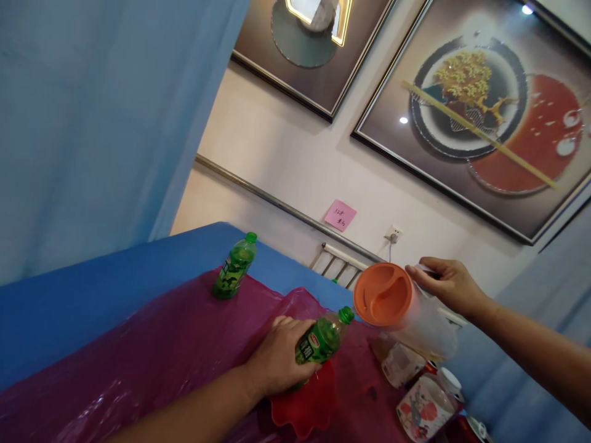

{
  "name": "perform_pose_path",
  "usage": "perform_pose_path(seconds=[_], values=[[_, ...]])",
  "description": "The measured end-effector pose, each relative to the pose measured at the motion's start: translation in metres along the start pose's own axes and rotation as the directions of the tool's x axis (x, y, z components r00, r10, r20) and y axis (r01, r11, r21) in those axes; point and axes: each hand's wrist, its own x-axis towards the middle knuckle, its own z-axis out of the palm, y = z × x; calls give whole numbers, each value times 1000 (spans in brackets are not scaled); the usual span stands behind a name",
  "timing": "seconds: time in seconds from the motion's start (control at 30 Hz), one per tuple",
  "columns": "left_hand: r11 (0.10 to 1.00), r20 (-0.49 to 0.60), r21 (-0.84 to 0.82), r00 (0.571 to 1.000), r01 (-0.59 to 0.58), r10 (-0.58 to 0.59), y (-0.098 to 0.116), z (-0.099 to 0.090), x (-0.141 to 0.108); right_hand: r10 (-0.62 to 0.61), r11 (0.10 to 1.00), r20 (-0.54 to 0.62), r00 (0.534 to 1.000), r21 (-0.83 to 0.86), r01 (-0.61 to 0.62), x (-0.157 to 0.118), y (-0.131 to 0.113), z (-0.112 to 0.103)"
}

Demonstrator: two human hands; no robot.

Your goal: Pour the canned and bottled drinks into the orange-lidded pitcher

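Observation:
My left hand is wrapped round a green-capped drink bottle with a green label, above or beside a red scalloped dish; whether they touch, I cannot tell. My right hand is closed on the handle of a clear plastic pitcher, whose orange lid faces me. The pitcher is slightly blurred and looks held up over the table's right part. Farther back, a second green bottle stands upright on the edge of the purple plastic sheet.
Right of the dish are a white-capped jar with a printed label, another labelled container and red cans. The blue tabletop shows beyond the sheet. A metal rail, framed pictures and blue curtains surround the table.

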Motion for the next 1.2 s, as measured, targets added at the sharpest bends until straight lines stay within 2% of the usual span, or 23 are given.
perform_pose_path(seconds=[0.87,1.2], values=[[1000,-6,-10,1000,3,-3,0,1,0,-3,1000,1,1000,-14,3,0,-3,-2],[1000,-12,-7,1000,-3,3,-1,3,-1,38,999,2,999,-16,-38,-2,-1,-3]])
